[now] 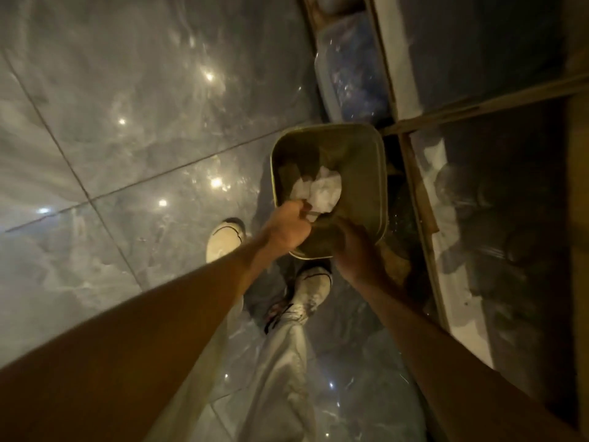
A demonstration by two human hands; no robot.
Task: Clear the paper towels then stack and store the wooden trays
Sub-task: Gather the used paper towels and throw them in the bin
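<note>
An olive-green square bin [377, 161] stands on the tiled floor in front of my feet. Crumpled white paper towels [323, 189] lie inside it. My left hand [290, 229] is curled into a fist over the bin's near left rim, its fingertips pinching the edge of the paper towels. My right hand [357, 250] reaches over the near right corner of the bin, dark and blurred, with its fingers hidden against the bin's inside. No wooden tray is in view.
The glossy grey tiled floor [127, 138] spreads to the left. My white shoes [224, 239] stand just before the bin. A low wooden-framed cabinet [424, 199] with dark round items runs along the right. A clear plastic container [350, 68] sits beyond the bin.
</note>
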